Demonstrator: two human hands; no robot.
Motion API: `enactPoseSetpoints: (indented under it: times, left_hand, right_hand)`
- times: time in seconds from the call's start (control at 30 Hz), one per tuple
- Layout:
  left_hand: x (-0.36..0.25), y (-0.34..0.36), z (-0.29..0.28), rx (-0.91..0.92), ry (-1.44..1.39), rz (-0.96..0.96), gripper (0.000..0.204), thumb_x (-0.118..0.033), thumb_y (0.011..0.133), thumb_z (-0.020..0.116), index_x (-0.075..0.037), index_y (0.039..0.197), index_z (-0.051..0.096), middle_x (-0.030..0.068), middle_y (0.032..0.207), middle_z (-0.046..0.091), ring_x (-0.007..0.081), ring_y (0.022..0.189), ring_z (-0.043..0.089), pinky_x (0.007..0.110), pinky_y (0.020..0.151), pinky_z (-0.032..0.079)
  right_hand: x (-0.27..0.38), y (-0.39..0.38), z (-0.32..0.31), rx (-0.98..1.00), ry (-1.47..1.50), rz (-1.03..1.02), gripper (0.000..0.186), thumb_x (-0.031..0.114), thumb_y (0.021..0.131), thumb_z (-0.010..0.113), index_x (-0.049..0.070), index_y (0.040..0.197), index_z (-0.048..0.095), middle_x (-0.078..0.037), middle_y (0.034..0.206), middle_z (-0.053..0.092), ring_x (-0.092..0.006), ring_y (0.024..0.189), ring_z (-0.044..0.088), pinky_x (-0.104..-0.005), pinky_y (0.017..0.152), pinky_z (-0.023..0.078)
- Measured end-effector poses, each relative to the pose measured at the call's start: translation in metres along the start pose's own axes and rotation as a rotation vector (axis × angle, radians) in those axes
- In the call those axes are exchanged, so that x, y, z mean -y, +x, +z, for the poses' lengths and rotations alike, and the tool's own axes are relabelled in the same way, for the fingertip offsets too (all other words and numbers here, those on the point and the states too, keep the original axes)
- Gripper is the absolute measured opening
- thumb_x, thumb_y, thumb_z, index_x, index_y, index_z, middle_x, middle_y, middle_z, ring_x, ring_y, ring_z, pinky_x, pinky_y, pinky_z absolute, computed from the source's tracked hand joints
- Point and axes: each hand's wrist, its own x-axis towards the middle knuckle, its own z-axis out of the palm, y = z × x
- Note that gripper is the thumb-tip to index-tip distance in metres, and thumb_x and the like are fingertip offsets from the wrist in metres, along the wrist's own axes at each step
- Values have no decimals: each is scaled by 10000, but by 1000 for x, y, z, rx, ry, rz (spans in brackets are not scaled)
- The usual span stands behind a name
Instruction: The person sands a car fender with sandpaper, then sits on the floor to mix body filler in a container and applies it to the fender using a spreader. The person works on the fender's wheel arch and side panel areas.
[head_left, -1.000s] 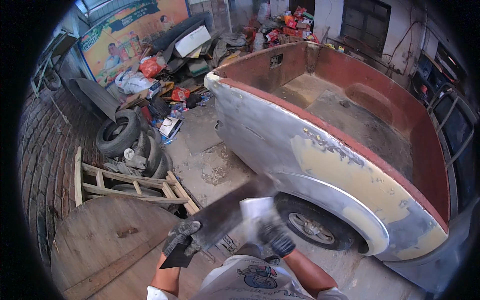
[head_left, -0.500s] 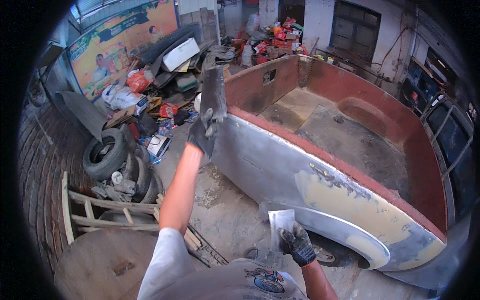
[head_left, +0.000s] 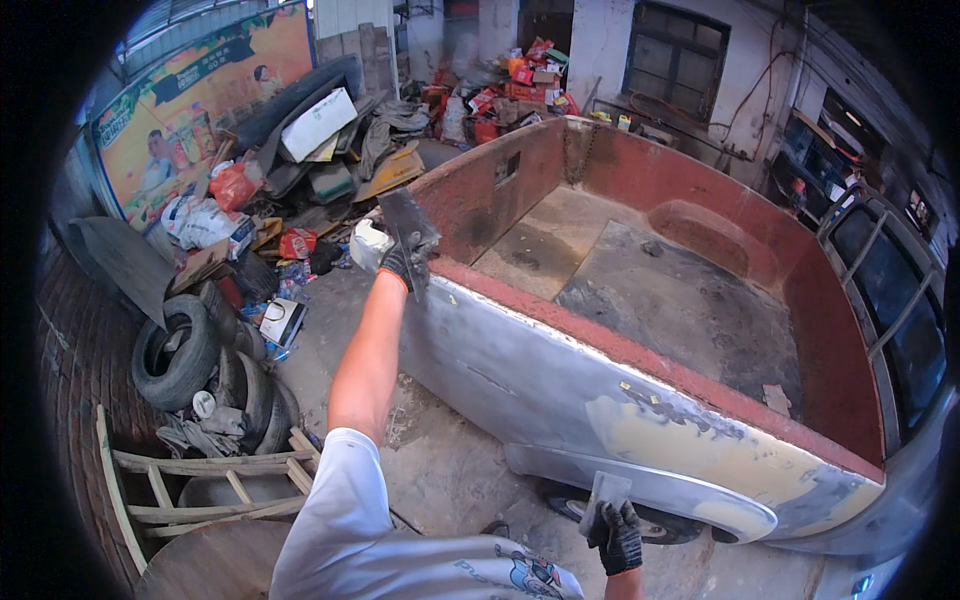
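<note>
My left hand (head_left: 408, 262), in a dark glove, reaches out to the far left corner of a pickup truck bed. It grips a dark flat plate (head_left: 402, 214) that tilts above the bed's rim. Lower down, my gloved right hand (head_left: 616, 540) is closed on a flat, greyish putty scraper (head_left: 608, 490), held near the wheel arch and apart from the panel as far as I can see. The bed's side panel (head_left: 480, 350) is bare grey with a beige patch of filler (head_left: 640, 430). Its inside wall (head_left: 700, 180) is rusty red.
Old tyres (head_left: 178, 352) and a wooden frame (head_left: 210, 465) lie to the left, beside a round brown board (head_left: 215, 560). Rubbish bags and boxes (head_left: 230, 185) are heaped farther back. The cab (head_left: 880, 270) stands at the right. A wheel (head_left: 660, 528) shows under the arch.
The view has shifted, and the scene sits farther left. The plate in my left hand has dropped and tilted left. My right hand with the scraper sits lower in view.
</note>
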Motion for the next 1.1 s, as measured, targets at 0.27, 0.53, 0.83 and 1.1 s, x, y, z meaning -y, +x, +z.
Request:
enactPoseSetpoints:
  times: [0.27,0.53,0.83,1.1]
  left_hand:
    - [-22,-58,2,-19,-113,-142,245,-361,885,512,-131,804,528,58,643,563,159,371,444,276,324,355]
    - [29,-61,-22,107,319,-165,311,-373,953,471,-107,807,541,42,625,543,117,414,459,226,368,394]
    - [352,-243,74,1098,1454,223,510,-268,861,580,-1,1278,461,133,1096,599,242,914,578,339,877,440]
    - [473,-335,160,1390,1154,206,518,-222,861,521,3,1319,432,238,1311,465,364,1201,460,423,1012,365]
  right_hand:
    - [-5,7,17,-6,-81,43,261,274,858,642,99,1031,556,-4,638,547,-121,485,515,-277,426,416]
    - [0,4,8,35,4,22,237,276,863,646,100,994,555,6,680,553,-105,527,511,-269,461,419]
    - [35,-65,-46,77,-456,-343,412,145,824,664,51,1213,564,-188,1230,538,-302,1129,508,-402,954,392]
    - [61,-160,-123,-84,-173,-48,312,201,887,617,5,1127,588,-13,942,629,-86,863,526,-271,796,456]
